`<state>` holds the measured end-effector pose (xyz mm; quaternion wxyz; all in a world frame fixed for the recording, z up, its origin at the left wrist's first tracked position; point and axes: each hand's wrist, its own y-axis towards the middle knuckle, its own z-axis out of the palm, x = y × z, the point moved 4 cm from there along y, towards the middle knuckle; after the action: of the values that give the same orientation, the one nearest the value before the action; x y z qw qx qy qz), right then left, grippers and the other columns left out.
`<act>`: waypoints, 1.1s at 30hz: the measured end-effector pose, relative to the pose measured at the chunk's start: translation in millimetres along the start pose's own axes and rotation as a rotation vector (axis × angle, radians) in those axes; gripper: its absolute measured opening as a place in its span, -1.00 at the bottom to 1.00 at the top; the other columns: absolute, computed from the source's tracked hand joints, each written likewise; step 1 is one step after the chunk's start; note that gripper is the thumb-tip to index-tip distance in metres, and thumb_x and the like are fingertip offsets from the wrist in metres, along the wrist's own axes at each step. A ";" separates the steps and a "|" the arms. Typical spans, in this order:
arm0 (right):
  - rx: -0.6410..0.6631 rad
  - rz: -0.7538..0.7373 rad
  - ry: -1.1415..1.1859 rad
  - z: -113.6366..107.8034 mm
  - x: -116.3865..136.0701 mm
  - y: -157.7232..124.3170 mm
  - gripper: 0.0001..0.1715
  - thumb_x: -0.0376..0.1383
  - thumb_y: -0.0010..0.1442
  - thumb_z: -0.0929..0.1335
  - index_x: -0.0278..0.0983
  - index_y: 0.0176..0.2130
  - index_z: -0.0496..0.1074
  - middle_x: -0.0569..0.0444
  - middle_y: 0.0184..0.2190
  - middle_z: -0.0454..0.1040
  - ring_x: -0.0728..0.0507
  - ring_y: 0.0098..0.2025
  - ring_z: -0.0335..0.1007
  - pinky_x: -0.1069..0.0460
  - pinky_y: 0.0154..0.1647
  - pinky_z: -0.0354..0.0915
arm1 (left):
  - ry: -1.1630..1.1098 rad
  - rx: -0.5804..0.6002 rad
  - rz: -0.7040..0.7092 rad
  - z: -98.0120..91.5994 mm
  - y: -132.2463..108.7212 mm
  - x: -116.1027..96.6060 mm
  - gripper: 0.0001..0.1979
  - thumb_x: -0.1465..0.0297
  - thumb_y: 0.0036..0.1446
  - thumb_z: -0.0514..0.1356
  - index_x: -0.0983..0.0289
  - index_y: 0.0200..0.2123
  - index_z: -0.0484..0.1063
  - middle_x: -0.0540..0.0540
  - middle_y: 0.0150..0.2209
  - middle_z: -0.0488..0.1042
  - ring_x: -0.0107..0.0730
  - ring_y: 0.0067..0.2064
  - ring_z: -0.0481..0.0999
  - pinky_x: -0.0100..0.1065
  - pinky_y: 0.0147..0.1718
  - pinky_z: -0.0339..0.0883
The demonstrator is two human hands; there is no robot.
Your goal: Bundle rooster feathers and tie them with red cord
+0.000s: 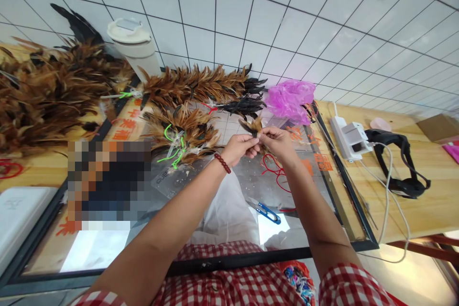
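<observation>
One small feather tuft held above the glass surface, fingers of left hand and right hand closed on it; one scissors, one pink bag, three feather bundles behind; lettering "QUE" cut off, orange characters illegible, one patch pixelated

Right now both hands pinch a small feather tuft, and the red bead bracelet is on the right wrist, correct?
Not quite: the head view shows the red bead bracelet on the left wrist. The left hand and right hand do pinch the feather tuft.
</observation>
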<state>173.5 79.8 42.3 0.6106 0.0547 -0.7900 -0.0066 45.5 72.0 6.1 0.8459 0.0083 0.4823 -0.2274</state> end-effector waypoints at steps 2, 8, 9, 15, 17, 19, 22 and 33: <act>-0.064 -0.095 -0.195 -4.6 -0.9 0.8 -0.76 -0.13 0.11 0.38 -0.26 -0.37 0.49 0.09 -0.50 0.40 -0.04 -0.48 0.28 0.03 -0.41 0.23 | -0.042 -0.080 0.128 -3.9 1.4 -4.9 -0.77 0.34 -0.05 0.35 0.40 -0.54 0.46 0.01 -0.63 0.42 -0.61 -0.65 0.34 -0.53 -0.68 0.19; 0.087 -0.339 -0.834 4.6 -7.6 -1.1 -0.63 -0.38 0.21 0.23 -0.23 -0.05 0.49 -0.07 -0.16 0.40 -0.15 -0.16 0.31 -0.02 -0.16 0.23 | -0.156 -0.404 0.366 -22.3 4.8 -14.1 -0.79 0.30 -0.01 0.31 0.36 -0.46 0.45 -0.04 -0.60 0.40 -0.62 -0.62 0.33 -0.52 -0.65 0.18; 0.108 -0.348 -0.900 7.1 -9.6 -1.4 -0.60 -0.39 0.22 0.22 -0.22 -0.01 0.47 -0.08 -0.15 0.39 -0.15 -0.15 0.30 -0.02 -0.16 0.22 | -0.160 -0.429 0.375 -23.8 5.2 -14.3 -0.79 0.30 -0.01 0.30 0.36 -0.46 0.45 -0.04 -0.60 0.39 -0.62 -0.62 0.32 -0.52 -0.65 0.18; 0.145 -0.386 -1.199 14.8 -9.0 -2.8 -0.71 -0.30 0.28 0.22 -0.23 -0.17 0.51 -0.06 -0.18 0.39 -0.18 -0.18 0.21 -0.03 -0.16 0.10 | -0.068 -0.470 0.368 -26.4 8.3 -10.6 -0.81 0.31 0.04 0.25 0.33 -0.48 0.44 -0.02 -0.58 0.40 -0.59 -0.60 0.32 -0.48 -0.60 0.20; 0.143 -0.414 -1.267 13.6 -1.9 -4.2 -0.75 -0.31 0.28 0.22 -0.25 -0.19 0.48 -0.06 -0.15 0.40 -0.19 -0.17 0.21 -0.04 -0.17 0.06 | 0.070 -0.477 0.381 -26.8 8.5 -9.8 -0.81 0.35 0.05 0.22 0.32 -0.53 0.43 0.00 -0.57 0.41 -0.54 -0.55 0.36 -0.45 -0.52 0.25; 0.127 -0.445 -1.339 11.7 7.1 -6.2 -0.76 -0.33 0.28 0.22 -0.27 -0.15 0.44 -0.08 -0.11 0.41 -0.21 -0.15 0.20 -0.05 -0.19 0.03 | 0.286 -0.474 0.462 -25.5 6.6 -12.3 -0.80 0.39 0.03 0.22 0.31 -0.59 0.40 0.02 -0.54 0.42 -0.47 -0.45 0.41 -0.40 -0.39 0.30; 0.099 -0.455 -1.406 9.3 18.7 -9.0 -0.74 -0.34 0.27 0.20 -0.30 -0.13 0.41 -0.13 -0.09 0.41 -0.24 -0.13 0.19 -0.08 -0.19 0.01 | 0.571 -0.403 0.602 -18.8 2.3 -15.9 -0.86 0.47 0.00 0.21 0.30 -0.58 0.44 0.04 -0.43 0.48 -0.40 -0.29 0.45 -0.38 -0.21 0.29; 0.105 -0.145 -0.345 -0.4 9.7 -1.2 -0.68 -0.21 0.18 0.28 -0.28 -0.08 0.37 -0.02 -0.26 0.47 -0.12 -0.25 0.34 -0.03 -0.19 0.25 | 0.228 -0.299 0.267 -10.1 2.9 -7.5 -0.84 0.44 0.01 0.23 0.34 -0.58 0.47 0.00 -0.61 0.44 -0.57 -0.59 0.35 -0.49 -0.53 0.24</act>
<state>171.6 77.7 51.6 0.4603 0.1414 -0.8762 -0.0186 35.3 79.7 6.2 0.8004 -0.0278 0.5976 -0.0370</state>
